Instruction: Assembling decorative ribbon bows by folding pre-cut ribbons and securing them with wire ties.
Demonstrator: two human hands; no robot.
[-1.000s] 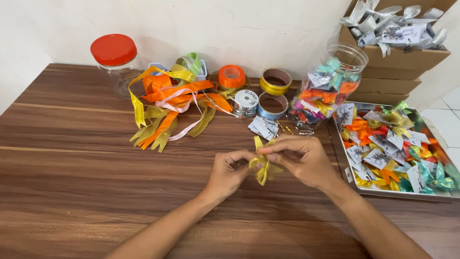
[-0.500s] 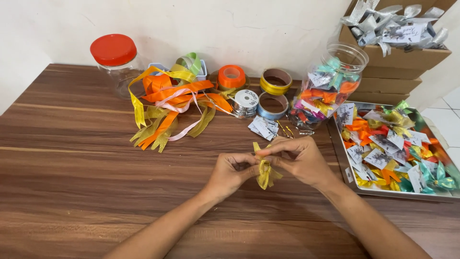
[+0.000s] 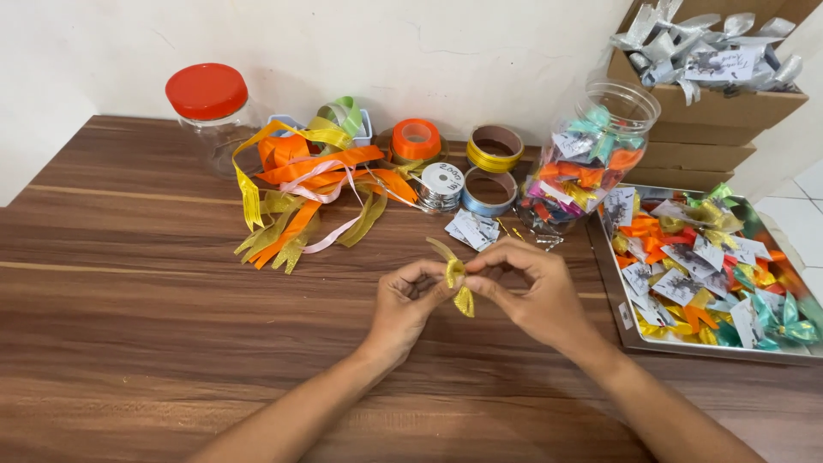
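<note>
- Two hands met above the wooden table [image 3: 129, 300]: my left hand [image 3: 410, 304] and my right hand [image 3: 531, 291], fingers curled nearly closed, pinched one small yellow ribbon bow [image 3: 456, 281] between thumbs and fingertips.
- Its tails hung just beside my left thumb.
- My clear jar [image 3: 591, 159], mouth open, held mixed coloured bows with paper tags.
- My metal tray [image 3: 619, 313], at right, held more tagged bows.
- My cardboard box [image 3: 711, 107] behind it held silver bows.
- My red-lidded jar [image 3: 208, 111] stood closed behind the loose ribbon strips [image 3: 309, 193].

Two bare, sleeveless forearms
</note>
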